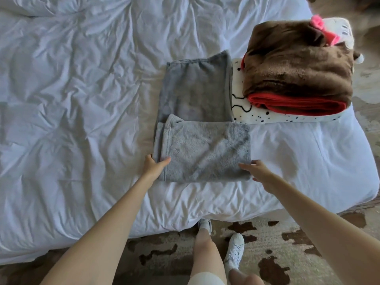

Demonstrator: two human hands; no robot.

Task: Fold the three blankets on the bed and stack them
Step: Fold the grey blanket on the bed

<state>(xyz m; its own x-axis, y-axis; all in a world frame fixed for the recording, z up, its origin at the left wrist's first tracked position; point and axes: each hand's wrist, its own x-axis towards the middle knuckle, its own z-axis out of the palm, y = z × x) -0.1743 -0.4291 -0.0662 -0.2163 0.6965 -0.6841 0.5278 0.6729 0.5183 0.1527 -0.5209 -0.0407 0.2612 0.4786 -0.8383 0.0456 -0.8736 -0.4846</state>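
Blanket (195,89), grey, on bed (82,99), long axis running away from person, near end folded over. Left hand (153,166) pinches near-left edge; right hand (260,171), fingers straight, touches near-right edge. Hands equally near.

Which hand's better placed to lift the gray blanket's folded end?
Probably left: the left hand pinches the gray blanket at its left edge, thumb on top. The right hand looks open beside the right corner, no grip.

Bed (82,103) under rumpled white cover, grey blanket (197,93) lying right of centre, its near end folded back over itself, white spotted blanket (257,118) folded just beside it, toward far right corner.
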